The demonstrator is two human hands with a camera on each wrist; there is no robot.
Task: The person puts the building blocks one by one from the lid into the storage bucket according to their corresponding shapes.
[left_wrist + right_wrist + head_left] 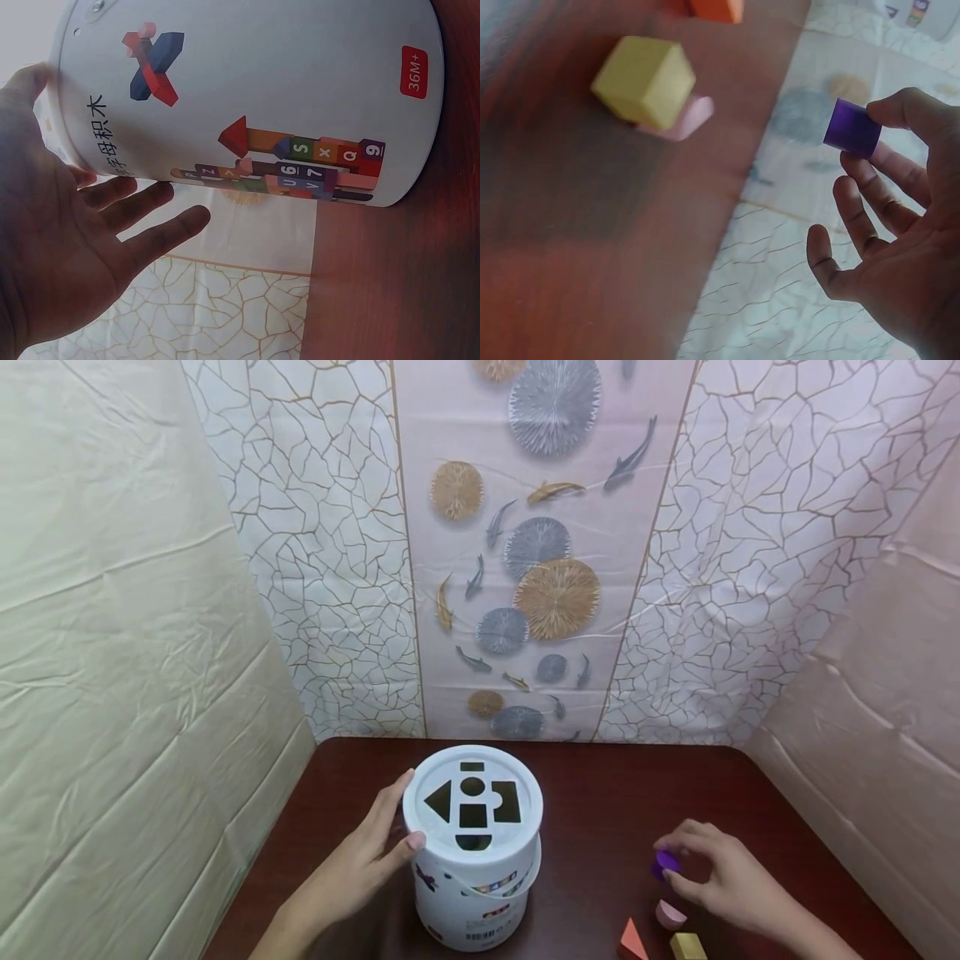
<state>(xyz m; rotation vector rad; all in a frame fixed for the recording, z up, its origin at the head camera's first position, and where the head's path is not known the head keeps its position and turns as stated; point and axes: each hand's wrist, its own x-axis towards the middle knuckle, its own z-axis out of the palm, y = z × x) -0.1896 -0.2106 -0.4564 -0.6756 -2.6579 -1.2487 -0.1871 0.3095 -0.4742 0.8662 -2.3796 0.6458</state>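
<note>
A white bucket [468, 906] stands upright on the dark red table, its lid [438, 839] pierced with shaped holes: a triangle, a circle, rectangles and others. My left hand [367, 852] rests against the lid's left edge with fingers spread and fairly straight; the left wrist view shows the palm beside the bucket's printed side [247, 82]. Over at the right, my right hand [723, 872] pinches a purple cylinder block [853, 129] between thumb and fingertips. Close below that hand are a pink half-round block [670, 916], a yellow block [688, 947] and an orange-red triangular block [632, 939].
The bucket's white handle [534, 868] hangs down at its front right. Patterned cloth [352, 552] hangs behind the table [600, 793], and pale cloth walls [112, 693] flank it on both sides.
</note>
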